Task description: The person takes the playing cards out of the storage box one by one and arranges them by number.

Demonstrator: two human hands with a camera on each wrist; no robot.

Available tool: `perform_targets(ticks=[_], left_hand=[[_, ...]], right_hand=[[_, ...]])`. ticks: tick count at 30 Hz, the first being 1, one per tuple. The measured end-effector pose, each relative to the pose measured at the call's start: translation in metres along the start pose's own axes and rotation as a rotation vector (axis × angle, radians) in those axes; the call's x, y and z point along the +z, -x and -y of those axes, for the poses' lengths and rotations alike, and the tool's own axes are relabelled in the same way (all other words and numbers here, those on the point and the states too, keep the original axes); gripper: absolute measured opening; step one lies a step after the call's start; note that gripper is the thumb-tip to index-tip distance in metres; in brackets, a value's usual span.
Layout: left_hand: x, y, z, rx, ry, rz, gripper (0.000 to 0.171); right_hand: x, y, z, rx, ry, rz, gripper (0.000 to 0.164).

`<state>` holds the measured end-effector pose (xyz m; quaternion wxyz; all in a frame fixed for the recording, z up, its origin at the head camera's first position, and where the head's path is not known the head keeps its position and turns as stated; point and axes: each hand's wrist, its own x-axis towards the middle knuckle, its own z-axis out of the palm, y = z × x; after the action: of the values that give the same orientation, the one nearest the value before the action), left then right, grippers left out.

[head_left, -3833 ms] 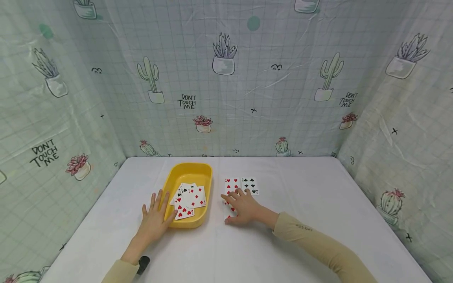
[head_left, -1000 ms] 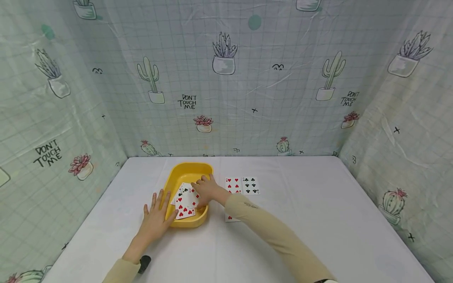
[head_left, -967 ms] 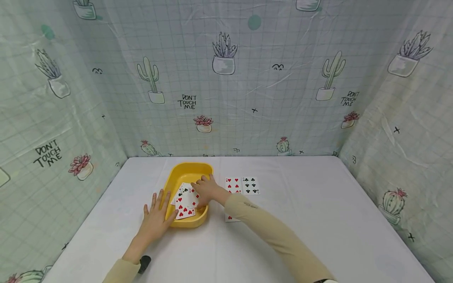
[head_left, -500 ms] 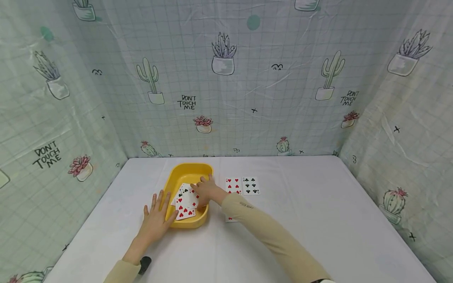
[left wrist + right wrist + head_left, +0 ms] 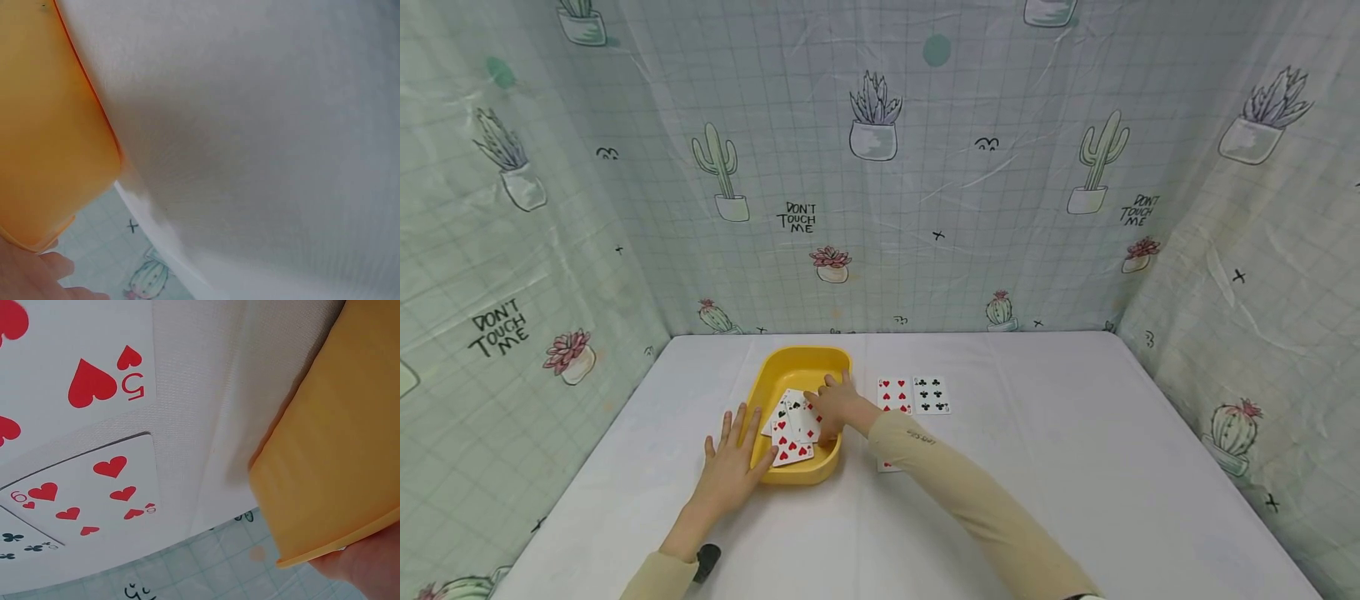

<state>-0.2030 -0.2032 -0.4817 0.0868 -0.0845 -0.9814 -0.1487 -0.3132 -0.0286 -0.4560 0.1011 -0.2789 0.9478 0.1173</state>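
With fingers straight and spread, my left hand (image 5: 728,467) rests on the left rim of a yellow plastic tray (image 5: 793,477). My right hand (image 5: 838,407) reaches over the tray's right side, its fingers bent over a diamonds playing card (image 5: 802,425). Its fingertips touch that card; whether they pinch it is hidden. A hearts card (image 5: 793,455) and a spades card lie partly beneath it in the tray. The right wrist view shows the tray's outer wall (image 5: 337,444) and part of the hand (image 5: 369,565) at the rim.
Right of the tray, a six of hearts (image 5: 893,390) and a six of clubs (image 5: 932,395) lie side by side. A five of hearts (image 5: 94,387) lies nearer, mostly behind my right sleeve (image 5: 955,483) in the head view. Printed cloth (image 5: 925,275) walls the table in.
My right hand has gone from the cards on the table into the tray. Over the last half second the diamonds card has shifted slightly under it. My left hand has stayed put.
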Motion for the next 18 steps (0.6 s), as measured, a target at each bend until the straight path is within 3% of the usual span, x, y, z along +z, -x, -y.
perform_targets(ticks=[18], left_hand=[[0.0004, 0.0004, -0.0004, -0.001, -0.006, 0.001, 0.071]], right_hand=[[0.0006, 0.0012, -0.0026, -0.036, -0.019, -0.112, 0.092]])
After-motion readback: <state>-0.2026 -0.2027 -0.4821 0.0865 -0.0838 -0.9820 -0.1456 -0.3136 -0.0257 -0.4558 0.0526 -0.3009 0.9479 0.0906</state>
